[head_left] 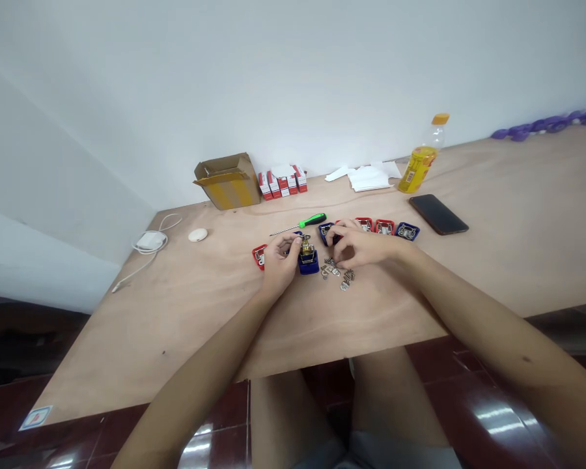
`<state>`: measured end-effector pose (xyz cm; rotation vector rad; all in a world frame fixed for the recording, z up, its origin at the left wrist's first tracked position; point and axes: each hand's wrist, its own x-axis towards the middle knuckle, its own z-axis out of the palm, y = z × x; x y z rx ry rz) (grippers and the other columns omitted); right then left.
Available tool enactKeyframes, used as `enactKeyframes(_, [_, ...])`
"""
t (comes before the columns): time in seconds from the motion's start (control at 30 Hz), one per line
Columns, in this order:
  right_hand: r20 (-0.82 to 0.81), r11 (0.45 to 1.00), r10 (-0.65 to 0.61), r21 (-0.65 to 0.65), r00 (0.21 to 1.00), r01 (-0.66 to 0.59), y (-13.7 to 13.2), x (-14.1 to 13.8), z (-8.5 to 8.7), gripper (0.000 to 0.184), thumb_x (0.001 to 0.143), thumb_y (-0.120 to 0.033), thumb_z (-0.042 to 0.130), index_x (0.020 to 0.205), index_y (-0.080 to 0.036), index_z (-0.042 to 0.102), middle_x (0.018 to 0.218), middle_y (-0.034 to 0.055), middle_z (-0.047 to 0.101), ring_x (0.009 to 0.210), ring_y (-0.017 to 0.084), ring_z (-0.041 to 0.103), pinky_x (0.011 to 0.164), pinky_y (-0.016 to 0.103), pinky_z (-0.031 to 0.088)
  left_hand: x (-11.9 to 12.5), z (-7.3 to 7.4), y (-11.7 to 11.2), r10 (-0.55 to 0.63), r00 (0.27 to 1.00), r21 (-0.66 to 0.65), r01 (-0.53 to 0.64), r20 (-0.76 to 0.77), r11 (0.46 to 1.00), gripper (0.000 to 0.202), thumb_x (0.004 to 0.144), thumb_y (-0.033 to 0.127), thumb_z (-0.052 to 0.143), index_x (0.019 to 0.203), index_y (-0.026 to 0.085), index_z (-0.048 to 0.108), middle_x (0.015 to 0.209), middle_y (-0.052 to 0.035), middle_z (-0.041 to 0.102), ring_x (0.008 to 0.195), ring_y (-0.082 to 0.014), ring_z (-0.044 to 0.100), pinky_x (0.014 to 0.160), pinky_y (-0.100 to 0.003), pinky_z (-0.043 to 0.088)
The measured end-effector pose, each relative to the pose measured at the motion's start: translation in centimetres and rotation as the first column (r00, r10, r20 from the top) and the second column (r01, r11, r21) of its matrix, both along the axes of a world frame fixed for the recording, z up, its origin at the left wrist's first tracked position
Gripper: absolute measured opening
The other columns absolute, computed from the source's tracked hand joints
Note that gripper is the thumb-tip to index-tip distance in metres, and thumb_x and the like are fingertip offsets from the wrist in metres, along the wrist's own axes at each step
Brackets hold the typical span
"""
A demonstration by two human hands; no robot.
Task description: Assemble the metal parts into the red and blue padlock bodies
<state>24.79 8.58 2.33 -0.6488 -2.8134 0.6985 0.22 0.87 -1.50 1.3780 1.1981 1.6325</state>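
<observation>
Head view: left hand (279, 264) closed around a brass latch (306, 248) on a blue plastic base (308, 264), right hand (359, 247) apart from it, fingers (339, 233) over a second blue base (326, 233). Loose metal latch parts (334, 272) just below the right hand, on the plywood desk (176, 312). Further red and blue bases (385, 227) in a row beyond; green-handled screwdriver (312, 221) near the left hand.

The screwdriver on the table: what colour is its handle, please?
The handle of the screwdriver is bright green and black, as the head view shows.
</observation>
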Motion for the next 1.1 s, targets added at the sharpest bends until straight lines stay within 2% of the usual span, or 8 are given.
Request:
enactKeyframes(0.27, [-0.010,0.999,0.000,-0.041,1.000,-0.001,0.0,0.1,0.2,0.012,0.087,-0.034,0.078,0.082,-0.025,0.084,0.131,0.0085,0.064,0.133,0.038,0.042,0.119,0.058,0.027,0.0,0.0,0.0,-0.005,1.000,-0.003,0.005,-0.010,1.000,0.037,0.089,0.053,0.082,0.094,0.018,0.073,0.094,-0.0086,0.079,0.090,-0.0204,0.077,0.089,-0.035,0.062])
enactKeyframes(0.43, [0.014,0.998,-0.003,-0.060,1.000,0.004,0.1,0.2,0.1,0.010,0.084,-0.037,0.081,0.084,-0.027,0.085,0.136,0.0072,0.062,0.135,0.038,0.040,0.120,0.059,0.027,0.0,0.1,-0.1,-0.016,1.000,-0.014,0.016,-0.002,1.000,0.036,0.088,0.052,0.082,0.095,0.018,0.073,0.093,-0.0085,0.079,0.089,-0.0198,0.077,0.088,-0.034,0.062])
enactKeyframes(0.67, [0.001,1.000,-0.003,-0.026,1.000,0.003,0.1,0.0,-0.3,0.005,0.082,-0.028,0.078,0.079,-0.024,0.080,0.134,0.0074,0.063,0.134,0.037,0.042,0.119,0.058,0.028,0.0,0.2,-0.1,-0.021,1.000,-0.021,0.021,0.007,1.000,0.038,0.087,0.054,0.083,0.095,0.018,0.073,0.094,-0.0085,0.079,0.090,-0.0203,0.077,0.089,-0.035,0.062])
enactKeyframes(0.77, [-0.086,1.000,-0.005,0.005,0.996,0.006,0.0,-0.2,-0.2,0.005,0.082,-0.027,0.075,0.081,-0.022,0.077,0.126,0.0089,0.067,0.128,0.036,0.048,0.116,0.056,0.032,0.0,0.1,-0.1,-0.024,1.000,-0.017,0.024,0.011,1.000,0.039,0.087,0.055,0.083,0.095,0.018,0.073,0.094,-0.0087,0.079,0.090,-0.0203,0.077,0.089,-0.034,0.062])
enactKeyframes(0.9, [-0.355,0.991,-0.094,0.053,0.930,0.120,-0.5,-0.8,0.1,0.006,0.090,-0.025,0.065,0.091,-0.023,0.071,0.102,0.0074,0.072,0.107,0.029,0.059,0.108,0.050,0.042,0.1,0.1,-0.2,-0.046,0.999,-0.011,0.045,-0.019,0.999,0.039,0.088,0.055,0.082,0.095,0.018,0.072,0.093,-0.0079,0.079,0.089,-0.0198,0.076,0.087,-0.034,0.061])
enactKeyframes(0.97, [-0.452,0.987,-0.133,0.026,0.882,0.161,-0.7,-1.1,0.0,0.007,0.093,-0.024,0.063,0.094,-0.023,0.070,0.100,0.0071,0.073,0.101,0.027,0.063,0.102,0.047,0.048,0.2,0.1,-0.2,-0.072,0.997,-0.007,0.072,-0.032,0.997,0.038,0.088,0.055,0.082,0.094,0.018,0.072,0.093,-0.0076,0.078,0.089,-0.0198,0.076,0.086,-0.034,0.061])
enactKeyframes(1.1, [-0.519,0.988,-0.154,-0.064,0.841,0.142,-0.8,-1.6,-0.6,0.009,0.095,-0.026,0.064,0.098,-0.023,0.071,0.104,0.0076,0.074,0.098,0.025,0.068,0.094,0.043,0.054,0.4,0.3,-0.5,-0.147,0.989,-0.020,0.146,-0.031,0.989,0.039,0.088,0.056,0.081,0.093,0.019,0.071,0.092,-0.0067,0.077,0.086,-0.0191,0.075,0.082,-0.032,0.060])
